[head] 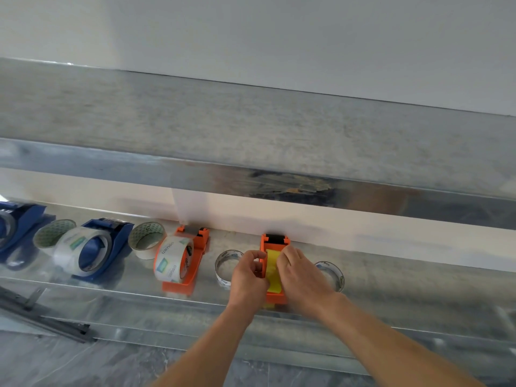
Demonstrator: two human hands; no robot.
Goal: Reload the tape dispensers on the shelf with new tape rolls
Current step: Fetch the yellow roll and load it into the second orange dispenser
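A shiny steel shelf (405, 286) runs along a white wall (251, 29). Along it stand two blue dispensers (113, 241), two orange, four loose round rolls (141, 234). Near the back edge, the left hand (247, 277) grips the right orange dispenser (263, 243); the right hand (303, 275) curls over its yellow roll (271, 275).
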